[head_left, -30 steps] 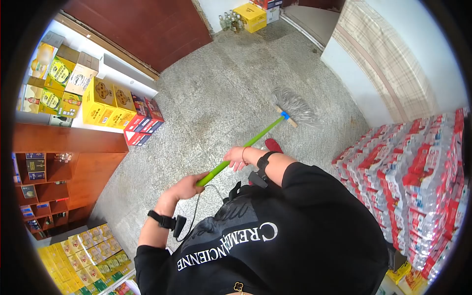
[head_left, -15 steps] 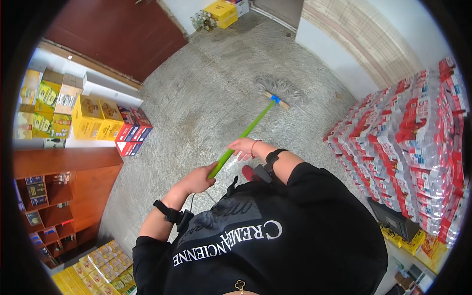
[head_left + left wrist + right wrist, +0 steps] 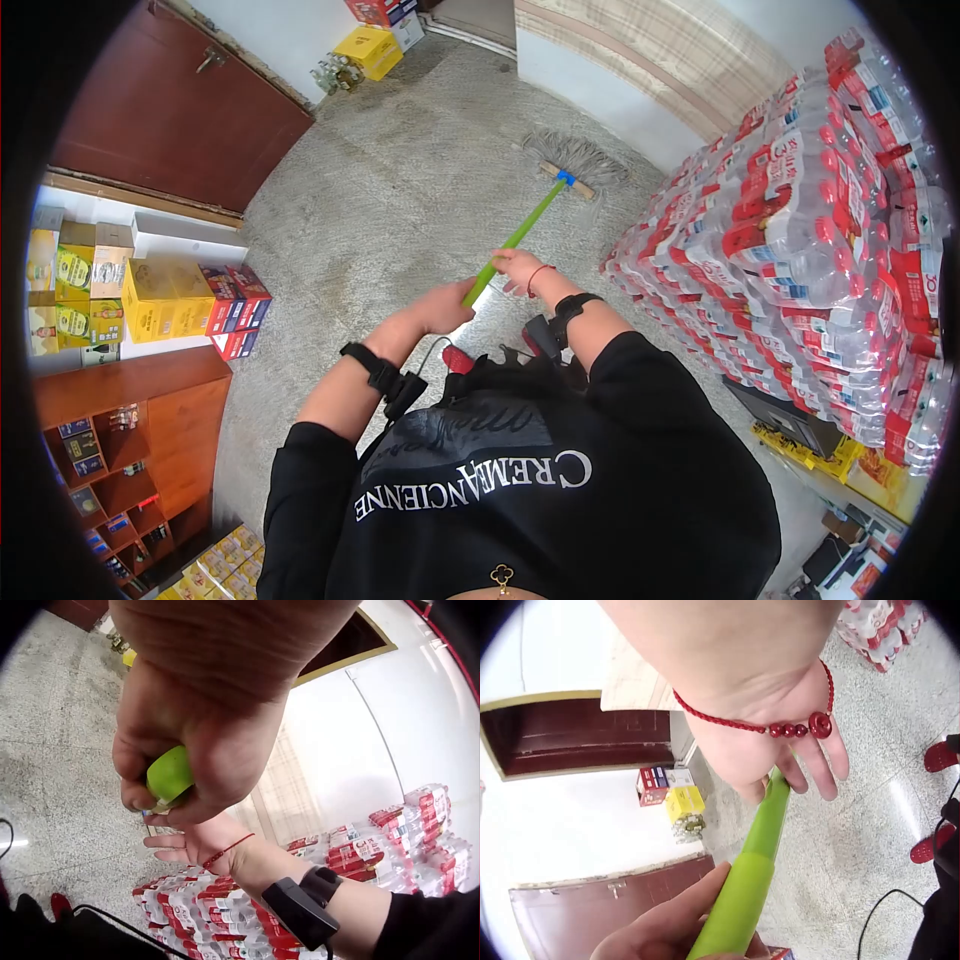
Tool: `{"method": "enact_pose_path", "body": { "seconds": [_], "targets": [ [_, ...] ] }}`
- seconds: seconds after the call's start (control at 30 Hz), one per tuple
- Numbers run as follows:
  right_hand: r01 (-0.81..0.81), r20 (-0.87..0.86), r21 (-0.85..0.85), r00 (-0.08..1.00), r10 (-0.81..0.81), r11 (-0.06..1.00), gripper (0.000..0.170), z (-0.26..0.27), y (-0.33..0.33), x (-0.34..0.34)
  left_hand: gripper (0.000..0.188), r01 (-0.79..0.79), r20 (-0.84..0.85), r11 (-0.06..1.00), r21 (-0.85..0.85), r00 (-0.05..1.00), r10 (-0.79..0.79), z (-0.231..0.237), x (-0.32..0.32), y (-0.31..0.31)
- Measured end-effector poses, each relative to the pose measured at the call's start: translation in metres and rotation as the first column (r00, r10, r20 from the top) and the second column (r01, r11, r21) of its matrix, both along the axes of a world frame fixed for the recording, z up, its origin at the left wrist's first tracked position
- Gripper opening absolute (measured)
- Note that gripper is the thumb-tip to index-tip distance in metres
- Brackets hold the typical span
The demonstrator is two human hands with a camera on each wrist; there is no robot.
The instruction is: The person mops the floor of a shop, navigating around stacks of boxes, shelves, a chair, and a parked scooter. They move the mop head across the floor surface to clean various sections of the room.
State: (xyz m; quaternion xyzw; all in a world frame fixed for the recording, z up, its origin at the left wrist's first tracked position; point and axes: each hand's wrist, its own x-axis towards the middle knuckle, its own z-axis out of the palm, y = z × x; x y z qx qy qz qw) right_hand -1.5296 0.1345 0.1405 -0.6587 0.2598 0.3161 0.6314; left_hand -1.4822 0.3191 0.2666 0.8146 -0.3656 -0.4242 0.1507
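With the left hand point(image 3: 443, 308), grips the mop pole point(image 3: 532, 220) at its top end; with the right hand point(image 3: 520, 268), pinches lower down by thumb and forefinger, other fingers spread. Looks light, stiff, perhaps slippery; best held at both places. Ends in a limp, probably heavier mop head point(image 3: 588, 157) on the floor point(image 3: 350, 220).

Mop point(image 3: 575, 165): one
Left hand point(image 3: 440, 308), right hand point(image 3: 520, 268): one each
Wrist cameras point(image 3: 404, 394): two
Red shoes point(image 3: 934, 846): two in the right wrist view
Red bracelet point(image 3: 727, 722): one
Bracelet beads point(image 3: 789, 730): three small round ones, one larger ring
Clover pendant point(image 3: 501, 576): one
Door handle point(image 3: 210, 60): one
Large yellow boxes point(image 3: 152, 300): two, side by side
Glass bottles point(image 3: 337, 73): several, too small to count
Bottle packs point(image 3: 740, 230): many, too crowded to count
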Motion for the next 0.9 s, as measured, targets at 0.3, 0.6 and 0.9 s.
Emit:
{"method": "enact_pose_path", "body": {
  "seconds": [0.3,0.6,0.9],
  "targets": [
    [0.264,0.009,-0.011,0.965,-0.264,0.964,0.046,-0.001,-0.095,-0.047,0.042,-0.044,-0.024,0.998,-0.052,0.999,0.043,-0.008,-0.041,-0.116],
    [0.098,-0.054,-0.018,0.994,-0.099,0.995,0.047,0.004,-0.047,-0.068,0.055,-0.011,-0.028,1.000,0.030,1.000,0.011,-0.009,-0.069,-0.058],
    [-0.451,-0.038,-0.052,0.892,0.450,0.891,0.051,-0.030,0.139,-0.106,0.061,-0.195,-0.079,0.978,0.075,0.977,0.200,0.004,-0.142,0.151]
  ]
}}
